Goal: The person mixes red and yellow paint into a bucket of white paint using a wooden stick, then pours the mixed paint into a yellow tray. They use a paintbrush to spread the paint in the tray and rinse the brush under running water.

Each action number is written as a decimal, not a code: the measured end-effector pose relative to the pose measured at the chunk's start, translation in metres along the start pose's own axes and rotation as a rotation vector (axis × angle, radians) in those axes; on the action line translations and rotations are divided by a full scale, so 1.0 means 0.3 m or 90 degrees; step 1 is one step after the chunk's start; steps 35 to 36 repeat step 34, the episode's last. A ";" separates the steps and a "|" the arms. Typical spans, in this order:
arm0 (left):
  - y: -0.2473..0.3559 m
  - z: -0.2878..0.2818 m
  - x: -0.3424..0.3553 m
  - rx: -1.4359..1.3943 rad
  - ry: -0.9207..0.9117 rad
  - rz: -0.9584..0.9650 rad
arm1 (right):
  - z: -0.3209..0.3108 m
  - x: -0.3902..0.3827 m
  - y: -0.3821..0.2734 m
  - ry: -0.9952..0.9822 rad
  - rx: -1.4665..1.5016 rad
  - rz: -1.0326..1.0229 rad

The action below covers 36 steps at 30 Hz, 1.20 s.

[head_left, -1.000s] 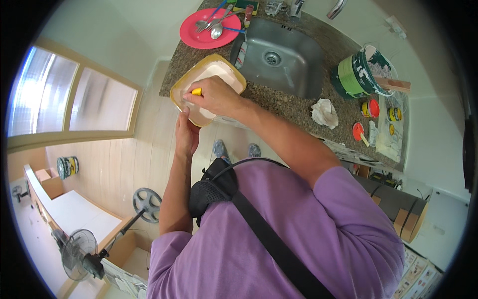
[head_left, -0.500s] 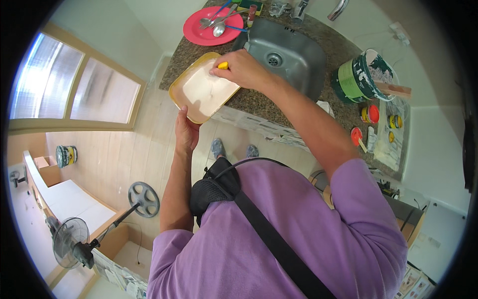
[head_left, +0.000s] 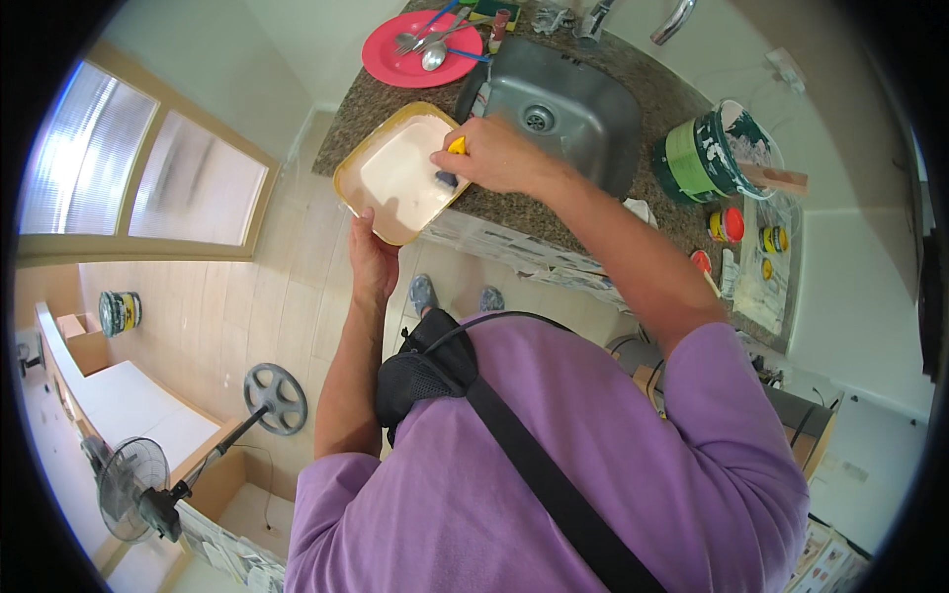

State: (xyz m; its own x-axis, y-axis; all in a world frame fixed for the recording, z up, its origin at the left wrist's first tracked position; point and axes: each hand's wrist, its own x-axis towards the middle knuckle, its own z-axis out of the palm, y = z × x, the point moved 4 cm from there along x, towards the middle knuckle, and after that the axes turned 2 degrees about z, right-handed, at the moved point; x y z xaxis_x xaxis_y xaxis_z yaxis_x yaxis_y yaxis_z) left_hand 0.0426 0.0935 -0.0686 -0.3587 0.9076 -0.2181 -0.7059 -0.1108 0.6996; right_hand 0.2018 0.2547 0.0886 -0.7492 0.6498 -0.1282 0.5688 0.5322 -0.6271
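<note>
A shallow tray with a yellowish rim [head_left: 344, 193] holds creamy white paint [head_left: 390, 178]. It sits beside the sink, its near end jutting past the counter's edge. My left hand [head_left: 374, 255] grips the tray's near rim, thumb on top. Closed around a paintbrush with a yellow handle [head_left: 457, 145], my right hand [head_left: 497, 155] is over the tray's right side. The brush's dark end [head_left: 447, 180] points down at the paint by the right wall; whether it touches cannot be made out.
Right of the tray is a metal sink [head_left: 593, 119]. A pink plate [head_left: 395, 61] with cutlery lies behind. Along the counter's right stand a green paint bucket [head_left: 684, 158] and small paint pots [head_left: 727, 225]. A fan [head_left: 138, 484] stands at lower left.
My right hand has moved slightly right, and the brush has turned so its dark end now shows beneath the hand. My left hand keeps its grip on the tray.
</note>
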 end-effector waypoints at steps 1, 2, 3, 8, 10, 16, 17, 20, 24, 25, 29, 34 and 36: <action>-0.001 -0.003 -0.001 -0.008 -0.001 0.003 | 0.014 -0.013 -0.012 0.005 0.049 0.006; -0.004 -0.006 -0.003 -0.016 -0.001 0.006 | 0.038 -0.016 -0.012 0.017 0.087 0.014; 0.000 0.004 -0.007 -0.012 0.001 0.005 | 0.052 -0.010 -0.009 0.026 0.107 0.022; -0.018 0.005 -0.024 -0.014 0.008 -0.009 | 0.054 0.058 0.066 0.105 0.121 0.032; -0.035 -0.025 -0.028 0.000 0.038 -0.013 | 0.018 0.075 0.111 0.179 0.118 0.034; -0.015 0.007 -0.086 0.014 0.063 0.008 | -0.048 -0.048 0.181 0.251 0.183 0.104; -0.011 0.023 -0.092 0.024 0.064 0.014 | -0.057 -0.102 0.216 0.272 0.215 0.129; 0.003 0.041 -0.114 0.038 0.079 0.032 | -0.114 -0.351 0.287 0.293 0.285 0.176; 0.009 0.027 -0.129 0.034 0.107 0.052 | -0.262 -0.772 0.547 0.398 -0.078 0.241; 0.004 0.032 -0.131 0.031 0.109 0.056 | -0.261 -0.845 0.588 0.391 -0.180 0.289; -0.004 0.083 -0.150 0.030 0.124 0.073 | -0.117 -0.905 0.628 0.260 -0.226 0.369; 0.008 0.105 -0.164 0.013 0.117 0.086 | -0.057 -0.813 0.709 0.272 0.079 0.265; 0.008 0.105 -0.164 0.013 0.117 0.086 | -0.057 -0.813 0.709 0.272 0.079 0.265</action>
